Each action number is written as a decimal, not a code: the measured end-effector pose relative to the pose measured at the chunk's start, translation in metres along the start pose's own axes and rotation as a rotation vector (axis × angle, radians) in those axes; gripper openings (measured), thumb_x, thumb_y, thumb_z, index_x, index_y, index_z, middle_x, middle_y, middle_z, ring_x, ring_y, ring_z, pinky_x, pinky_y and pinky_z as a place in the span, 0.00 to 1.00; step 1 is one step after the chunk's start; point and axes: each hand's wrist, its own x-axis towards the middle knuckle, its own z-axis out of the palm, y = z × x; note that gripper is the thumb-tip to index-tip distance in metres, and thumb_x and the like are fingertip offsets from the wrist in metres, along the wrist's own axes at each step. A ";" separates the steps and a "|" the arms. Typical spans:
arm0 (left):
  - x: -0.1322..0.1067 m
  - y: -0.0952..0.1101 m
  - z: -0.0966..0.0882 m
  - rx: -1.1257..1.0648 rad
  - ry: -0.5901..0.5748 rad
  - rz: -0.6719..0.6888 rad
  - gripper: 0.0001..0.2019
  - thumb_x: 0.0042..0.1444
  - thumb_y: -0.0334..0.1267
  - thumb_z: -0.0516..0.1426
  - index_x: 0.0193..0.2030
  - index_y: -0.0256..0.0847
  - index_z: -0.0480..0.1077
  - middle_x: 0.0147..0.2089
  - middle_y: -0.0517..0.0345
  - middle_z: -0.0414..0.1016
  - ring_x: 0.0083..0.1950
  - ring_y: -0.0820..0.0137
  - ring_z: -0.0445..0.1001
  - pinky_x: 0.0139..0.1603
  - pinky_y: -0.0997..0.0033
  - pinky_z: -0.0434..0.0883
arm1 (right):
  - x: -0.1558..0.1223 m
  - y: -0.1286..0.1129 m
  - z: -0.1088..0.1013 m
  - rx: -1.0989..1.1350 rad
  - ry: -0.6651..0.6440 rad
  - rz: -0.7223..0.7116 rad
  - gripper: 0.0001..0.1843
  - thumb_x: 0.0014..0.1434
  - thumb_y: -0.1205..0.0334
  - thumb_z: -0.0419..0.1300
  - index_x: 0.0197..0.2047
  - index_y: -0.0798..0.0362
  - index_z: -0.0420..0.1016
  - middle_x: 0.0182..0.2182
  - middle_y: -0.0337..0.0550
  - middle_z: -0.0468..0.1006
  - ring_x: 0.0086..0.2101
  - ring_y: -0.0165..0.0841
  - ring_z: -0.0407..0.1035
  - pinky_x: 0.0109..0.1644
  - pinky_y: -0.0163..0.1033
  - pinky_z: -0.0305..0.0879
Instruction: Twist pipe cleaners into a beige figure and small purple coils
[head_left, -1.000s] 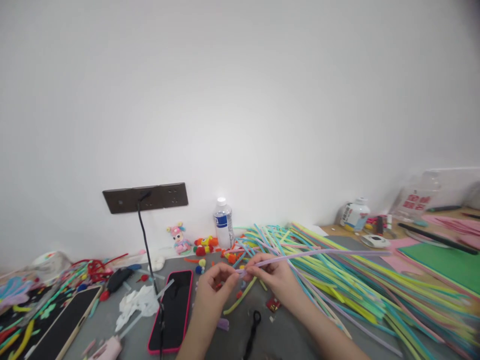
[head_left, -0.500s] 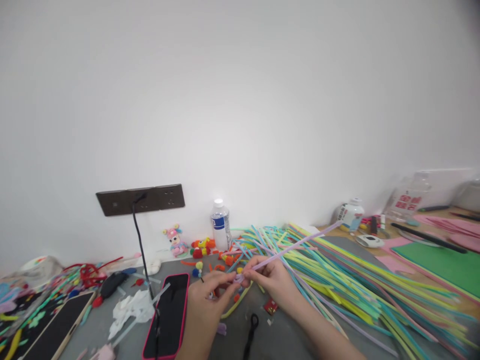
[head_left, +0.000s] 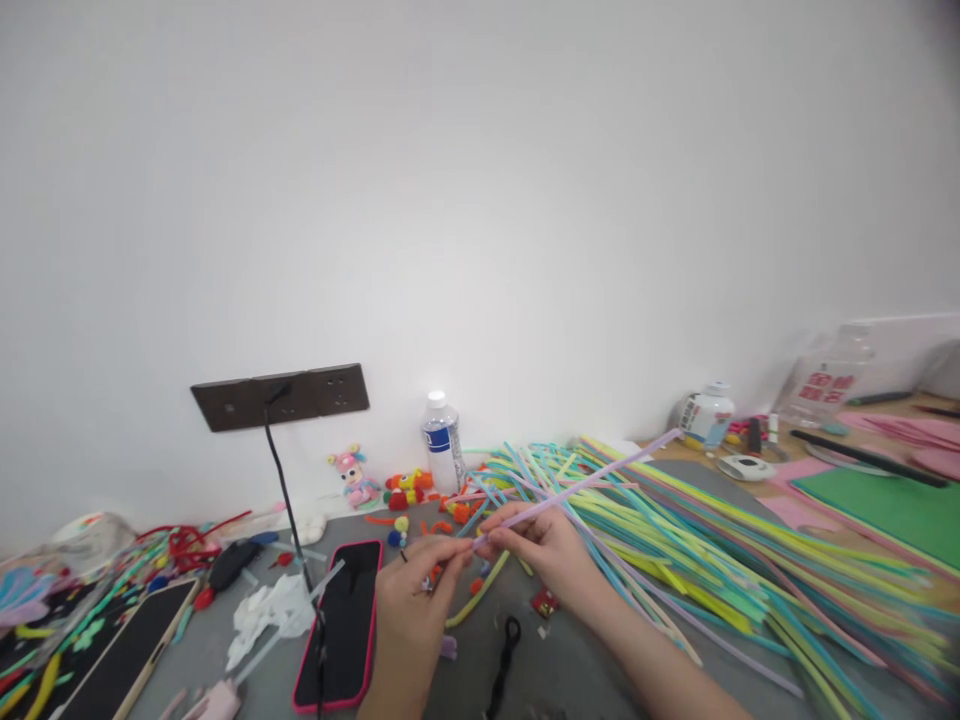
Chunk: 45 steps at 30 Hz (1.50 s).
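Between my two hands runs a lilac pipe cleaner (head_left: 592, 481), its long free end slanting up to the right. My left hand (head_left: 420, 590) pinches its near end between thumb and fingertips. Close beside it, my right hand (head_left: 536, 545) grips the same stem, thumb pressed against the fingers. The very end of the stem is mostly hidden by the fingertips. Under and beyond the right forearm lies a large spread of pastel pipe cleaners (head_left: 712, 540). A phone with a pink case (head_left: 341, 620) rests left of my left hand.
A water bottle (head_left: 442, 445), a small pink figurine (head_left: 352, 478) and orange pipe-cleaner pieces stand along the wall. A black cable (head_left: 276, 465) hangs from the socket panel (head_left: 281, 396). Crumpled white tissue (head_left: 274, 615) and another phone (head_left: 127, 655) lie left; green sheets (head_left: 885, 510) lie right.
My fingertips have shifted slightly along the lilac pipe cleaner, and its near end looks straighter between them. The view has moved a little; the surroundings look unchanged.
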 end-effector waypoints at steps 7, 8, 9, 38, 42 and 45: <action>0.003 -0.011 0.007 -0.346 -0.086 -0.225 0.20 0.50 0.56 0.64 0.39 0.40 0.80 0.37 0.50 0.80 0.34 0.64 0.76 0.29 0.71 0.73 | -0.002 -0.005 -0.006 -0.038 -0.027 -0.027 0.19 0.52 0.46 0.69 0.32 0.54 0.76 0.24 0.37 0.77 0.27 0.31 0.71 0.36 0.37 0.68; 0.004 -0.012 0.008 -0.426 -0.108 -0.295 0.23 0.49 0.58 0.64 0.41 0.39 0.79 0.36 0.51 0.79 0.33 0.66 0.75 0.27 0.73 0.71 | -0.002 -0.006 -0.006 -0.050 -0.062 -0.019 0.18 0.52 0.47 0.69 0.32 0.54 0.76 0.24 0.36 0.77 0.28 0.30 0.71 0.37 0.36 0.67; 0.004 -0.014 0.009 -0.489 -0.136 -0.359 0.24 0.47 0.58 0.65 0.41 0.38 0.78 0.34 0.53 0.78 0.31 0.68 0.73 0.26 0.75 0.70 | -0.002 -0.006 -0.005 -0.060 -0.105 -0.010 0.17 0.52 0.48 0.70 0.31 0.55 0.77 0.25 0.37 0.77 0.29 0.30 0.70 0.37 0.36 0.66; 0.005 0.001 0.005 -0.791 -0.207 -0.687 0.19 0.36 0.44 0.75 0.28 0.36 0.73 0.23 0.64 0.72 0.25 0.80 0.70 0.25 0.84 0.67 | -0.009 -0.007 0.001 -0.370 -0.183 -0.300 0.13 0.64 0.53 0.60 0.33 0.53 0.73 0.33 0.43 0.76 0.37 0.35 0.70 0.44 0.39 0.64; 0.006 -0.003 0.007 -0.800 -0.089 -0.680 0.21 0.32 0.44 0.76 0.28 0.36 0.75 0.24 0.63 0.74 0.26 0.79 0.71 0.23 0.84 0.67 | -0.009 -0.001 0.002 -0.447 -0.201 -0.390 0.10 0.59 0.55 0.66 0.37 0.53 0.75 0.34 0.43 0.77 0.37 0.35 0.71 0.43 0.38 0.65; 0.007 -0.007 0.008 -0.789 -0.047 -0.678 0.21 0.29 0.45 0.76 0.28 0.36 0.77 0.26 0.61 0.75 0.27 0.77 0.73 0.22 0.84 0.66 | -0.007 0.004 0.001 -0.472 -0.172 -0.403 0.10 0.58 0.55 0.67 0.38 0.53 0.78 0.32 0.42 0.79 0.34 0.35 0.73 0.41 0.38 0.67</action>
